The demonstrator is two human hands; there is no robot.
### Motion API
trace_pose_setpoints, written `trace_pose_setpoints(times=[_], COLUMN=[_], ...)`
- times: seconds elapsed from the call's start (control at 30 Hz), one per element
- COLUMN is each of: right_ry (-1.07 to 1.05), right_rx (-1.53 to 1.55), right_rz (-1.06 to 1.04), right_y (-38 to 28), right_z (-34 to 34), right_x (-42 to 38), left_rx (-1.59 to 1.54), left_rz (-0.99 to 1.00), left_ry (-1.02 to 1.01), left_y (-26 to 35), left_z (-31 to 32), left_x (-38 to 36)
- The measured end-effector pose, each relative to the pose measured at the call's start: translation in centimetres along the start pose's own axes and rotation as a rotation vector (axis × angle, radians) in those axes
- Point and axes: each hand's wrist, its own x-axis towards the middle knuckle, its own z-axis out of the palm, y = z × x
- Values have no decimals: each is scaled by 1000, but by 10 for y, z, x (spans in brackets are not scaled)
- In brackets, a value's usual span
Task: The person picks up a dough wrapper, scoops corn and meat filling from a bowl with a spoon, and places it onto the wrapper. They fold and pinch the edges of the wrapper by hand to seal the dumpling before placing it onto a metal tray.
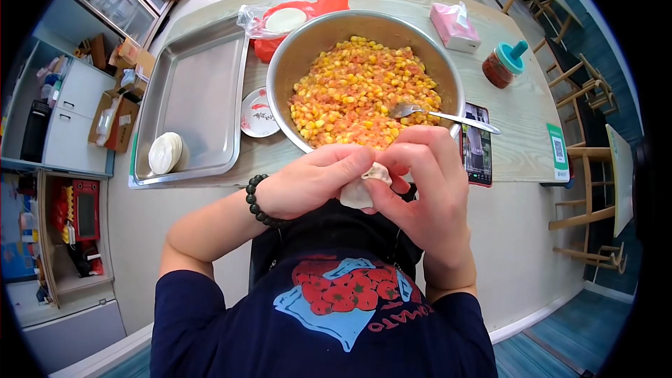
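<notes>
A small dough piece [358, 194] with a gathered top edge is pinched between both hands, just off the near edge of the table. My left hand [308, 178], with a dark bead bracelet at the wrist, grips its left side. On its right, my right hand [427, 185] holds the folded rim between thumb and fingers. Right beyond the hands stands a large metal bowl [278, 73] of corn and pinkish filling [364, 87]. A metal spoon [448, 117] rests in the filling, its handle over the bowl's right rim.
A metal tray [203, 77] at the left holds a stack of round wrappers [166, 152]. Around the bowl are a small plate [259, 113], a red bag [331, 0] with a white disc [285, 20], a tissue pack [455, 26], a teal-lidded jar [502, 66] and a phone [477, 147].
</notes>
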Motion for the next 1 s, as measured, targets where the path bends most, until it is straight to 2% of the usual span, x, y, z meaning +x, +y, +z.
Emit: trace_pose_setpoints(times=[0.07,0.13,0.17,0.23,0.37,0.4,0.43,0.47,0.53,0.57,0.67,0.9,1.0], right_ry=[-62,-53,-42,-64,-148,-147,-131,-116,-65,-17,48,88,126], right_rx=[17,36,54,56,52,53,60,69,51,25,-66,-75,-19], right_rz=[-9,22,54,23,-62,-63,-13,35,68,109,37,-30,9], right_y=[3,6,7,3,8,5,-1,-5,-8,-6,3,8,4], right_z=[1,4,5,2,3,2,1,1,2,4,15,20,22], right_x=[-3,-6,-7,0,-1,0,4,6,-1,-4,-13,-15,-13], left_rx=[-13,-82,-81,-338,-390,-536,-679,-674,-865,-973,-1037,-768,-753], left_rz=[2,-140,-139,-66,-56,-30,-1,4,56,189,286,181,181], left_ry=[-16,191,192,173,48,-15,-77,-71,33,-24,34,47,34], left_y=[-2,-6,-6,5,-11,-10,-9,-10,-15,-20,-16,-15,-18], left_z=[-1,-1,2,18,3,5,6,6,6,4,9,9,9], left_x=[1,4,3,1,3,4,4,4,7,8,9,1,1])
